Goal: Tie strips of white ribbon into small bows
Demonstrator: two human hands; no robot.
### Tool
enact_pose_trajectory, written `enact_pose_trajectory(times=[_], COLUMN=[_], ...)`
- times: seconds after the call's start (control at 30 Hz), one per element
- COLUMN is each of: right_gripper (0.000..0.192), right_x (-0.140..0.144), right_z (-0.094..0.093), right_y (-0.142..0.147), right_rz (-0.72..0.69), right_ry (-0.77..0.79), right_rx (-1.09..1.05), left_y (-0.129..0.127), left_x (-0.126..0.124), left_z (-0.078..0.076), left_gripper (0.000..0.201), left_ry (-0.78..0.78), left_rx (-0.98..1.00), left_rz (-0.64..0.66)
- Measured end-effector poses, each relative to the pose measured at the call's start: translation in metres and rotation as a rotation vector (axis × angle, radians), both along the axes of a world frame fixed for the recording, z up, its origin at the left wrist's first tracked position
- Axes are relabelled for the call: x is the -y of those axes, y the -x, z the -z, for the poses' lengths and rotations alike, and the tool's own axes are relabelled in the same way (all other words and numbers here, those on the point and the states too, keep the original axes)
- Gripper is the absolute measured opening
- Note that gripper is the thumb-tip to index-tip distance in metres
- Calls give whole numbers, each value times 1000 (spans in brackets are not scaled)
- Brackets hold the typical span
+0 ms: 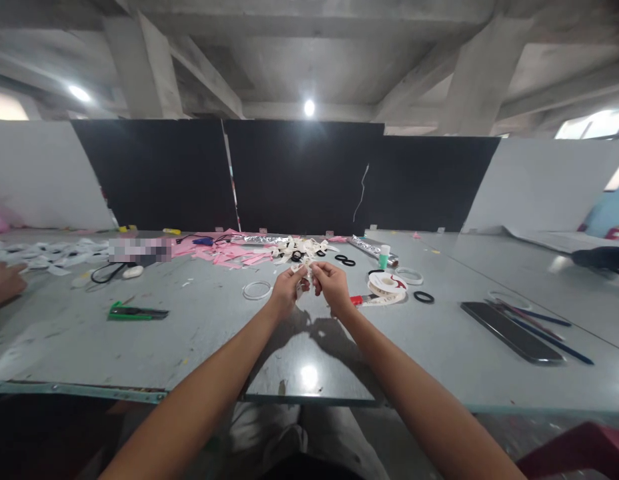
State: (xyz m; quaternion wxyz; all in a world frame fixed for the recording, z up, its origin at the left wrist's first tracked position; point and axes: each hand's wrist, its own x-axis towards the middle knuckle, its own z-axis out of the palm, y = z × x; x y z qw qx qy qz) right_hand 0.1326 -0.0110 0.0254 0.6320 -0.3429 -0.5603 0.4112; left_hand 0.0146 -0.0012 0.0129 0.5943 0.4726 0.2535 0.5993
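I see both hands raised just above the table [189,333], meeting at the centre. The left hand [288,288] and right hand [331,285] each have their fingers pinched on the same small white ribbon piece [305,273], which sits between the two sets of fingertips, held off the surface. Fingers are clenched around it on both sides; I cannot tell its exact shape, too small.

Just left of the left fingers, a clear plastic ring [257,290] lies flat on the table. Just right of the right fingers, a ribbon spool [387,285] with a loose tail, and a red-handled tool [357,301] touching that tail. Further right of the fingers, a black ring [423,297]. Beyond the fingers, a heap of white ribbon scraps [299,249] with pink paper scraps [224,255] beside it, two black rings [345,260], a small green bottle [384,256] upright.

Far left of the fingers, a green cutter [137,311] lies flat, and another person's hand [4,283] rests at the table edge. Far right of the fingers, a dark phone [512,331] lies flat with blue pens [544,330] next to it.
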Motion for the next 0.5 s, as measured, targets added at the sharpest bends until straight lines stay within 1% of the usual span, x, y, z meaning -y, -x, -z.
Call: enact_pose_trajectory(times=[0.1,0.17,0.3,0.5], right_gripper=[34,33,33,33], right_x=[2,3,4,7], right_z=[-1,-1,-3,-6], right_y=[0,-1,0,0], right_rz=[11,11,4,16], right_ry=[5,3,9,28], right_rx=[3,10,-9,-2], left_y=[1,1,2,3], left_x=[2,2,-1,-1], left_z=[-1,-1,2,4], left_gripper=[32,30,28,29], left_ry=[30,39,63,50], left_rx=[46,51,64,39], left_rz=[94,127,148,187])
